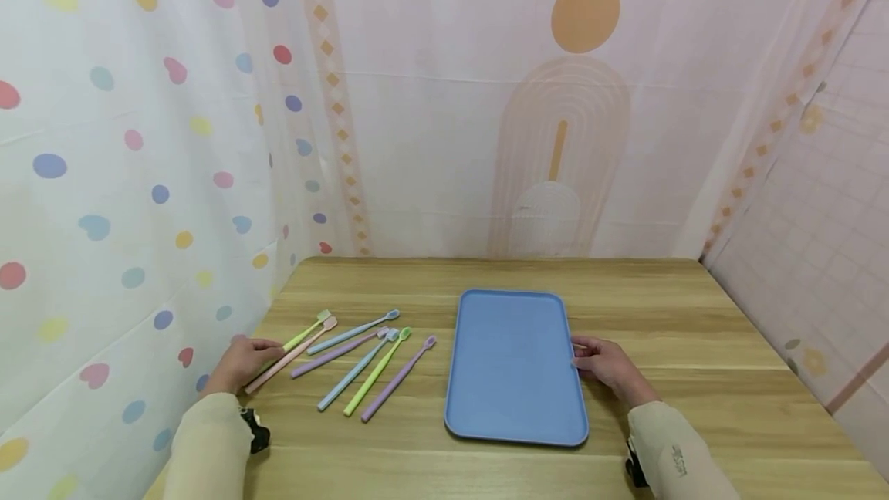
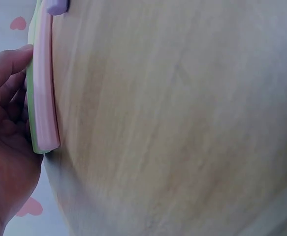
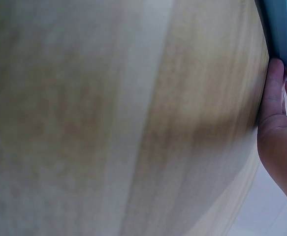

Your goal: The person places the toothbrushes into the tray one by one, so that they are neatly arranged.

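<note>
At the left of the table, my left hand (image 1: 240, 363) rests against the outermost toothbrush, a green one (image 1: 303, 338). In the left wrist view its thumb touches the green handle's side, with the other fingers partly hidden. A pink toothbrush (image 1: 288, 359) lies right alongside the green one. Further right are two blue toothbrushes (image 1: 353, 332), two purple ones (image 1: 397, 381) and another green one (image 1: 377, 373), spread in a loose fan with heads away from me. My right hand (image 1: 611, 366) touches the right rim of a blue tray (image 1: 515, 365) with extended fingers; nothing lies on the tray.
The toothbrushes and tray lie flat on a wooden table (image 1: 646, 307). A dotted curtain (image 1: 139, 199) hangs along the left side, and a patterned curtain (image 1: 430, 160) hangs behind the back edge. Another curtain (image 1: 826, 222) borders the right side.
</note>
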The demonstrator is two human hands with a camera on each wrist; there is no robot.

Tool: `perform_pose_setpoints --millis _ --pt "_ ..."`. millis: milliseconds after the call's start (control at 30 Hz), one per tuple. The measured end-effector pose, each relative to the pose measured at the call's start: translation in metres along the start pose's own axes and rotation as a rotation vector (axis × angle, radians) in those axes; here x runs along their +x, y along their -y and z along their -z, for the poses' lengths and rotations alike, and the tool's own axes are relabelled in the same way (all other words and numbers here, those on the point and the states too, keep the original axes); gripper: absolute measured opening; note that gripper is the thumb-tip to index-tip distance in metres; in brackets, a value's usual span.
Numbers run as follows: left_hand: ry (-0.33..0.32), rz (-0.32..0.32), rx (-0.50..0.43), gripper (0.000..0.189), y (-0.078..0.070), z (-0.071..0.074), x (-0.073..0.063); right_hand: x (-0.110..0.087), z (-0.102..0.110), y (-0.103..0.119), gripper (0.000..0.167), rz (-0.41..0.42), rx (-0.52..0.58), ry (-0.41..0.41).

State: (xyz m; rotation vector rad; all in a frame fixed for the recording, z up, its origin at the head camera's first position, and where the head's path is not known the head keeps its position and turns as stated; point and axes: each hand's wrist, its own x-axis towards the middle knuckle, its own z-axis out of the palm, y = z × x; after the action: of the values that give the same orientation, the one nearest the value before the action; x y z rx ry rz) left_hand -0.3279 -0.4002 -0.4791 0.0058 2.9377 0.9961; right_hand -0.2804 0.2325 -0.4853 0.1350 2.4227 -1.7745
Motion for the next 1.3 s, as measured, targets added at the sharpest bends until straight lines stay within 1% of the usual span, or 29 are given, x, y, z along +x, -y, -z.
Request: perform_pose_setpoints --millis 67,133,300,433,500,633,767,867,967,1067,1233,1300 --pt "-0.025 -0.021 0.006 0.033 0.002 0.001 0.000 0.001 0.000 0.000 0.049 0.002 -0.007 -0.004" --pt "-0.052 -0.022 0.000 0.034 0.004 0.003 -0.001 0.001 0.000 0.001 0.049 0.006 -0.013 -0.003" --pt "-0.086 0.039 -0.075 0.041 0.001 0.007 -0.002 0.003 0.000 0.003 0.049 0.001 -0.002 -0.008" --pt "-0.086 0.064 -0.121 0.047 -0.010 0.011 -0.002 0.003 0.000 0.003 0.050 0.002 -0.003 -0.006" --pt "-0.086 0.074 -0.144 0.050 -0.019 0.011 -0.001 0.003 0.000 0.003 0.050 0.000 0.000 -0.008" --pt "-0.091 0.094 -0.224 0.051 -0.038 0.011 0.005 0.003 -0.001 0.003 0.050 0.001 0.001 -0.007" --pt "-0.101 0.073 -0.278 0.049 -0.058 0.007 0.013 0.002 -0.001 0.002 0.049 0.003 -0.005 -0.010" --pt "-0.109 0.059 -0.299 0.047 -0.073 0.002 0.017 0.001 -0.001 0.002 0.049 0.005 -0.008 -0.012" --pt "-0.135 0.055 -0.337 0.046 -0.088 -0.006 0.022 0.000 -0.001 0.002 0.050 0.009 -0.008 -0.012" --pt "-0.161 0.063 -0.400 0.046 -0.105 -0.013 0.026 0.000 0.000 0.000 0.050 0.009 -0.006 -0.011" --pt "-0.178 0.081 -0.499 0.044 -0.137 -0.026 0.033 0.000 -0.001 0.000 0.050 0.010 0.005 -0.011" --pt "-0.177 0.079 -0.517 0.042 -0.150 -0.033 0.036 -0.001 -0.001 0.000 0.050 0.011 0.015 -0.010"
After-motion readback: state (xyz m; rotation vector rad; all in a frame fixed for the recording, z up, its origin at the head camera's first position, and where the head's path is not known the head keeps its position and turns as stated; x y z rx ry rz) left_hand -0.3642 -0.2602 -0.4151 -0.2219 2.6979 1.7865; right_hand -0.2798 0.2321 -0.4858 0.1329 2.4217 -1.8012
